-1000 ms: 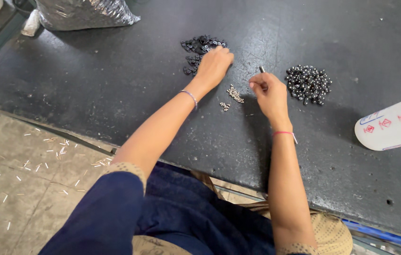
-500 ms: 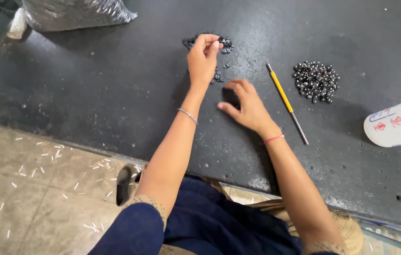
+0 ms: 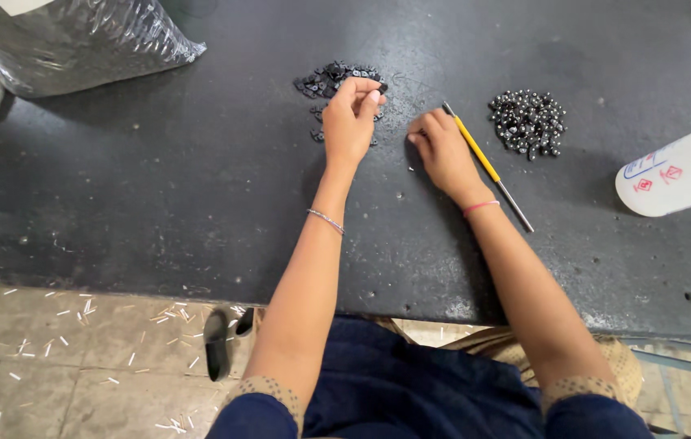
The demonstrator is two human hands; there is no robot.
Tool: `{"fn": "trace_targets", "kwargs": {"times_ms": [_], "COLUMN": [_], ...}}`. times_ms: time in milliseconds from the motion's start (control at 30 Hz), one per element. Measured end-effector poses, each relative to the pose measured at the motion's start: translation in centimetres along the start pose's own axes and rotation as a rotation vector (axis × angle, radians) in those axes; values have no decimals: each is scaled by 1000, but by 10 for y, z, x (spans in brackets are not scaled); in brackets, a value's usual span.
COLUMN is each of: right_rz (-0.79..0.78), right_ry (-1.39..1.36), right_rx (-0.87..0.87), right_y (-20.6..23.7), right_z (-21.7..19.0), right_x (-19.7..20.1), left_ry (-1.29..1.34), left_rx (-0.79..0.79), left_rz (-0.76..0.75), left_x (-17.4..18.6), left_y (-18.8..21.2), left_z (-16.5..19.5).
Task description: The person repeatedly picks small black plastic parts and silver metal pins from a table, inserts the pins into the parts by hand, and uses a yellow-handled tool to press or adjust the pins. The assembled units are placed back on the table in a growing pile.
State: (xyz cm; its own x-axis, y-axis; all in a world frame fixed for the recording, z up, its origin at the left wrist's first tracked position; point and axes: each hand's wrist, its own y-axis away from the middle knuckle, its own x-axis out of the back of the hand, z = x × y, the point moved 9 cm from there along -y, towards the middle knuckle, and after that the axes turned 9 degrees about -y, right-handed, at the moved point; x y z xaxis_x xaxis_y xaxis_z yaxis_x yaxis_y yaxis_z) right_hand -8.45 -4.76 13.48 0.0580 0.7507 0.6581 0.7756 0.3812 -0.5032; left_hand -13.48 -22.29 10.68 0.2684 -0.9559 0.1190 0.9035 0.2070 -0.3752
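**Hands at small parts on black worktop**

Worktop of dark, scuffed black sheet (image 3: 158,187) fills the view. Far left, a crinkled grey plastic bag (image 3: 77,36) is cut off by the frame; a white plastic container (image 3: 679,171) is cut off at right. Left hand (image 3: 349,122) pinches fingertips together over the heap of small black pieces (image 3: 325,79), hiding what it nips. Right hand (image 3: 441,150) rests curled, grip unclear, touching a yellow-handled thin tool (image 3: 483,162). Right of it lies a pile of shiny dark metal beads (image 3: 528,122).

A dark worktable (image 3: 158,187) carries a black-parts heap (image 3: 325,80), shiny beads (image 3: 528,122), a yellow tool (image 3: 488,167) and a plastic bag (image 3: 77,41)
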Motion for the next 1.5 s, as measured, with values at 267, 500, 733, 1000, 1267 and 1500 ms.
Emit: {"fn": "trace_targets", "kwargs": {"times_ms": [267,500,733,1000,1267,1500], "right_rz": [43,-31,26,85,307,287], "right_ry": [-35,35,74,-10,-474,-67], "right_rx": [-47,-15,-28,-143,-296,-335], "right_y": [10,21,23,33,31,51], "right_z": [-12,-31,4,20,65,50], "right_x": [7,1,36,31,67,94], "left_ry": [163,142,50,-79,143,175], "left_rx": [61,94,77,43,-35,189], "left_rz": [26,-10,141,167,122,-31], "left_x": [1,-5,22,11,-1,-37], "left_y": [-7,2,-5,-13,-17,5], "left_z": [-7,-10,-25,-43,-33,-34]}}
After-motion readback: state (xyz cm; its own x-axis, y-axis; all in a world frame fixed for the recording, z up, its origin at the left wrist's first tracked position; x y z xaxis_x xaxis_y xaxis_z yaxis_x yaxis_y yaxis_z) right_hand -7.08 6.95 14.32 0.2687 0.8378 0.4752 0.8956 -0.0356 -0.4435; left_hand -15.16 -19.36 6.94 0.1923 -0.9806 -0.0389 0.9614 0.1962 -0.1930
